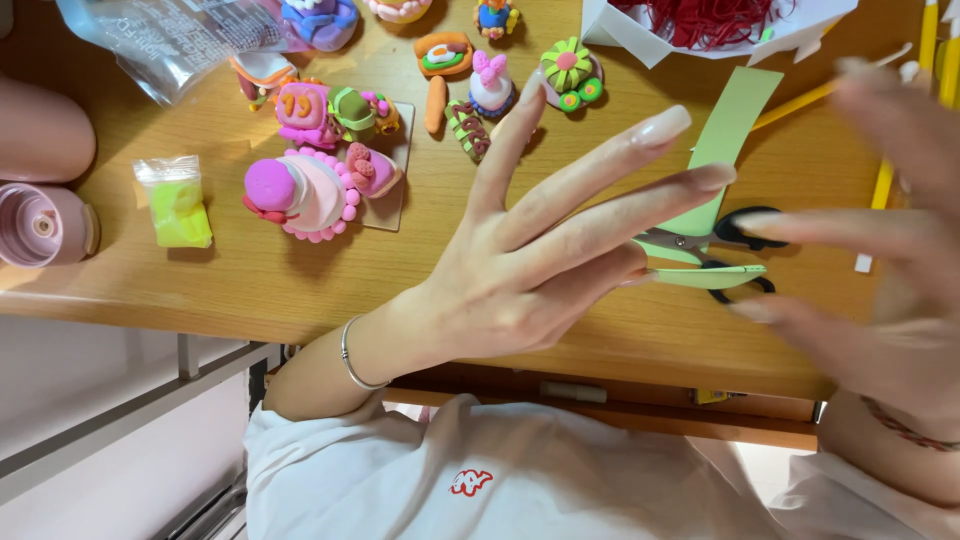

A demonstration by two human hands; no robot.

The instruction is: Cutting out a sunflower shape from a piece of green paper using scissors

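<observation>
Above the wooden desk [250, 290] both hands, left [520, 270] and right [890, 300], hovered with fingers spread wide and holding nothing, the scissors [715, 255] lying beneath them on a green paper strip [735, 120], best approached slowly, handles first.

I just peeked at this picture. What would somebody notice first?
Two spread, empty hands fill the middle: the left hand sharp, the right hand blurred at the right edge. Behind them, bright clay figures crowd the back left of the wooden desk, and scissors lie on a green paper strip.
</observation>
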